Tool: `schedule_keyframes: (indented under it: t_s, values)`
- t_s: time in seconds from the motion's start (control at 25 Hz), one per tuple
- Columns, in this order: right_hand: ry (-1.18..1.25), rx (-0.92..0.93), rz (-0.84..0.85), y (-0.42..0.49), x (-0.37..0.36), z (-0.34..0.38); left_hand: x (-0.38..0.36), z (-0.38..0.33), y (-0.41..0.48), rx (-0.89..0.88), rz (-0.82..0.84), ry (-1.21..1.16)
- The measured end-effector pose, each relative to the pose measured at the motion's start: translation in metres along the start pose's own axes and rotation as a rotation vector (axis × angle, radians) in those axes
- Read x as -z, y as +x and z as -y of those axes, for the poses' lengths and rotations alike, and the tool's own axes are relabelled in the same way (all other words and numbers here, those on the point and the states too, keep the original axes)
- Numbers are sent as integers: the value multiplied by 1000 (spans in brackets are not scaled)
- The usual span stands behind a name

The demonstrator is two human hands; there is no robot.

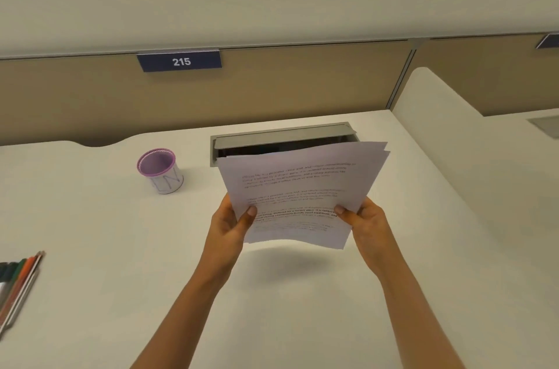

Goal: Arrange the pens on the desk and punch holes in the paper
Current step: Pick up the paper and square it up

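I hold a stack of printed white paper sheets up above the white desk, tilted away from me. My left hand grips the stack's lower left edge with the thumb on top. At the lower right edge, my right hand grips it the same way. Several pens and pencils lie side by side at the desk's left edge, partly cut off by the frame. No hole punch is in view.
A purple-rimmed white pen cup stands to the left of the paper and looks empty. A grey cable hatch with its lid up lies behind the sheets. A beige partition with a "215" sign runs along the back.
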State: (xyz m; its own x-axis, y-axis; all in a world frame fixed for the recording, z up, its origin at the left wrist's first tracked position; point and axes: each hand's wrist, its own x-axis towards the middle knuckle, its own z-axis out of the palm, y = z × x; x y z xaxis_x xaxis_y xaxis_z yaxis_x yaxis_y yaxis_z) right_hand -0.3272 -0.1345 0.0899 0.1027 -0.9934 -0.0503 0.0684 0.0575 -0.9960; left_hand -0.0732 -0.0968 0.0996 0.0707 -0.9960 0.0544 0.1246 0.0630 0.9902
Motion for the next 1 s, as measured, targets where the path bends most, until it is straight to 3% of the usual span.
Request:
schedule_keyframes:
  t_s: [0.16,0.4,0.52,0.6,0.72,0.8,1.0]
  values:
    - [-38,-126,-12,-10,-17,-30,13,23,-15,109,-6,62]
    - [-26,-74,53,-8,-21,-10,16,13,-6,129,-109,-38]
    - [-64,-63,-94,-12,-9,-2,21,6,-4,170,-171,-245]
    - [137,-122,-225,-23,-12,-13,20,4,-3,235,-209,-452]
    - [466,-205,-53,-40,-45,-31,12,8,-7,326,-257,-643]
    - [523,-190,49,-45,-68,-33,8,13,-12,362,-262,-691]
    - [397,-112,-98,-41,-69,-27,32,19,-21,351,-246,-604]
